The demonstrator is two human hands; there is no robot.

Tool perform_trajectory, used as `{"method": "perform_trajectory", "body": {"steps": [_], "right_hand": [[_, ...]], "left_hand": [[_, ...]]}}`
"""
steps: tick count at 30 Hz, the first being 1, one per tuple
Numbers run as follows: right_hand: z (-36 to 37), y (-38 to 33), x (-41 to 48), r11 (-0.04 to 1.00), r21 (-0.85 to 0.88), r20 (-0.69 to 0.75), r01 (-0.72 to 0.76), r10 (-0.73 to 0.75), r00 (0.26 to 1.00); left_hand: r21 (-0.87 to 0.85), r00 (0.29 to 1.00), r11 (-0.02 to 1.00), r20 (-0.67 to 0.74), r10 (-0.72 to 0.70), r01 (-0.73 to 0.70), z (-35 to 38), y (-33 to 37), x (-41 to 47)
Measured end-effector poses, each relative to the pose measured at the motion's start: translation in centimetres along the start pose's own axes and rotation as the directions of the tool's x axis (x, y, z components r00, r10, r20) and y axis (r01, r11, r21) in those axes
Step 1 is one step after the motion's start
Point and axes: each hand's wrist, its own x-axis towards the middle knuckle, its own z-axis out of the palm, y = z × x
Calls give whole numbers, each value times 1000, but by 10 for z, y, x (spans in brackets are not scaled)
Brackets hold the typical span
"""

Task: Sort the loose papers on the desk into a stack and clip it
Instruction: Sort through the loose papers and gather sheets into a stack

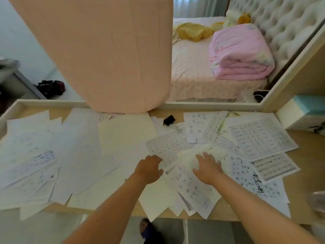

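Dozens of loose papers (79, 155) over a wooden desk (307, 173), bed (190, 67) beyond

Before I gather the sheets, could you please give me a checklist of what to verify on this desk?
1. Loose papers in one stack: not ok, scattered across the desk.
2. Binder clip free to take: ok, lying untouched at the back.
3. Right hand resting flat on the papers: ok.
4. Left hand gripping a sheet: cannot tell.
5. Papers fully on the desk: not ok, several overhang the front edge.
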Motion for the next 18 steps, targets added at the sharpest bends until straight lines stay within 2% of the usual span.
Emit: {"method": "perform_trajectory", "body": {"steps": [3,6,8,10,12,13,15,16,18], "right_hand": [[13,-11,13,996,-59,53,-65,69,996],[28,-39,13,997,-45,87,62,-57,995],[31,-55,14,986,42,89,164,-167,982],[33,-63,19,958,194,12,211,-218,976],[33,-60,23,955,259,-119,148,-120,986],[34,-53,26,964,261,-151,59,-20,988],[34,-36,28,953,250,-91,-172,200,976],[35,-29,28,936,248,-28,-248,263,964],[39,-24,27,933,270,43,-239,236,971]], "left_hand": [[15,996,998,70,54,-56,7,-4,28],[-31,990,993,77,119,-117,14,-4,53],[-21,984,986,51,168,-167,17,-3,69],[0,975,976,16,220,-220,18,-2,84],[-10,970,970,7,242,-241,18,1,94],[-30,971,971,14,240,-239,19,3,99],[-68,975,973,16,220,-219,21,9,106],[-75,980,977,6,199,-198,23,14,109],[-112,989,982,-9,150,-151,27,26,110]]}}
